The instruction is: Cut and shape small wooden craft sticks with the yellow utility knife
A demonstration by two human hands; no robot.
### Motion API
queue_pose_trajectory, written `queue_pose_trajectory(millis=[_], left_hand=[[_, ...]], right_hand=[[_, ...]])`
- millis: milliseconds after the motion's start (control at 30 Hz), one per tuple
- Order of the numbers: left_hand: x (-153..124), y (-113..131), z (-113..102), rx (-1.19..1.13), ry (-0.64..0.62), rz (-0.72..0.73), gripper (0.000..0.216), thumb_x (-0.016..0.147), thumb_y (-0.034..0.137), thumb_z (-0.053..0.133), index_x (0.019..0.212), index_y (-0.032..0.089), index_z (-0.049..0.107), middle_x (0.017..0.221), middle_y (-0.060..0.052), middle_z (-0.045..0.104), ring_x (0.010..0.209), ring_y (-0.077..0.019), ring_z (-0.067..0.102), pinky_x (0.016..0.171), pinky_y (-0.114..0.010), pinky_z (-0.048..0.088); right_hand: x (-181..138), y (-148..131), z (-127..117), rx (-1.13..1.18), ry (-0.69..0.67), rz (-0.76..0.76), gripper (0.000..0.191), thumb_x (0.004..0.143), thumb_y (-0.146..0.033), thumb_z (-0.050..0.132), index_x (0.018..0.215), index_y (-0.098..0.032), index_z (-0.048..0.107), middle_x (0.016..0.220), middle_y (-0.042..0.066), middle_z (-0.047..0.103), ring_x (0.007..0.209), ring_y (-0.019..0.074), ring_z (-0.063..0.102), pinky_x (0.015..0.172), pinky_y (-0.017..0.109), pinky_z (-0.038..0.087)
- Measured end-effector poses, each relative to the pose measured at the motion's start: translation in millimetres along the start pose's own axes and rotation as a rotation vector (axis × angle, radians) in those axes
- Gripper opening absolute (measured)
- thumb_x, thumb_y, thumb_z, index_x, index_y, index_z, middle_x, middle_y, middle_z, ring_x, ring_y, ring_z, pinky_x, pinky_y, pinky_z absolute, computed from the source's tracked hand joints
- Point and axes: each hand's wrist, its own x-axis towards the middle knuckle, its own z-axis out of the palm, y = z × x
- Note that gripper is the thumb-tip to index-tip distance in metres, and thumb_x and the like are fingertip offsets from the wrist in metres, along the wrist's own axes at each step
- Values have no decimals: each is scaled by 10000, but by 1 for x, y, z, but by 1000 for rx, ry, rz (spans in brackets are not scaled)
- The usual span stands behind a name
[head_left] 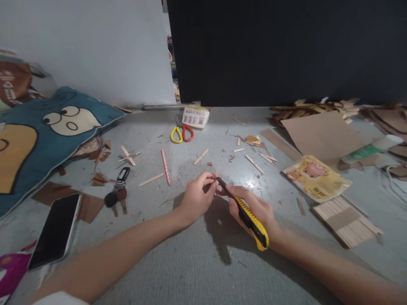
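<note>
My right hand [254, 207] is closed round a yellow and black utility knife [246, 214], its tip pointing up and to the left. Pinched in my left hand [199, 192] is a small wooden stick [217, 171], whose upper end shows above the fingertips. The knife's tip meets the stick at my left fingertips; whether the blade bites into it is too small to tell. Just beyond my hands lie a wooden stick [201, 157] and a tiny brown scrap [210, 164]. A pink pen [165, 166] rests to the left.
Scissors [182, 133] with yellow and red handles lie at the back. Keys [118, 197], a phone [55, 231] and a blue cushion [60, 131] occupy the left. Rightward are a yellow packet [316, 177], a bundle of wooden sticks [346, 222], cardboard [321, 135] and a glue tube [370, 149].
</note>
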Motion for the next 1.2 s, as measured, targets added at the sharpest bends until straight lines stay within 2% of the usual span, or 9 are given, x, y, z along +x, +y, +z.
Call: queue_pose_trajectory(millis=[100,200,233,300,433,567,733,933,1200], left_hand=[[-5,2,3,-133,23,-122,406,956,424,636,1256,154,597,815,-54,785,672,-184,743,673,-309,605],[-6,4,4,-194,58,-180,807,930,398,693,1596,160,305,835,-40,796,679,-174,746,695,-313,626],[-6,5,4,-207,63,-183,883,923,385,706,1634,172,228,864,-46,804,687,-173,750,702,-313,630],[-3,4,3,-239,58,-197,927,919,383,716,1652,175,190,906,-62,814,693,-177,760,695,-312,633],[1,-1,0,-281,34,-212,813,909,452,730,1566,118,386,923,-98,816,708,-197,779,686,-305,624],[3,-3,-3,-334,14,-213,636,870,540,759,1313,102,631,974,-137,812,741,-216,787,695,-314,618],[8,-1,-7,-505,-15,-232,724,790,516,853,1344,109,622,845,-85,792,677,-202,755,663,-310,595],[15,-2,-10,-742,17,-320,371,814,324,853,1109,131,738,764,-25,718,643,-130,680,667,-270,560],[14,4,-8,-820,-8,-323,316,759,277,895,997,121,758,665,1,687,553,-107,626,608,-245,541]], right_hand=[[-1,-6,-7,-65,69,-62,538,915,-70,591,1416,-264,558,1072,86,802,888,237,810,753,328,687],[-2,-7,-12,-77,88,-66,575,907,-70,590,1451,-248,535,1066,92,809,871,241,813,704,327,683],[-2,-6,-12,-63,100,-71,565,913,-76,583,1450,-245,535,1054,93,812,869,244,813,698,334,682],[-1,-1,-11,-27,140,-65,530,929,-86,564,1435,-243,543,1033,94,813,879,248,810,715,355,678],[1,7,-7,24,157,-5,461,951,-118,571,1393,-249,567,1020,79,810,884,245,806,792,391,671],[1,8,-6,43,129,58,375,982,-160,556,1345,-252,584,1004,68,809,878,243,803,806,398,661],[1,8,-6,39,132,106,318,1000,-197,555,1312,-250,586,980,61,808,852,213,800,766,351,647],[-1,12,-5,60,130,171,276,1010,-235,571,1285,-237,595,971,53,809,844,195,801,745,331,640],[-1,10,-4,15,132,228,236,1014,-294,573,1240,-235,607,924,37,817,813,199,808,735,319,635]])
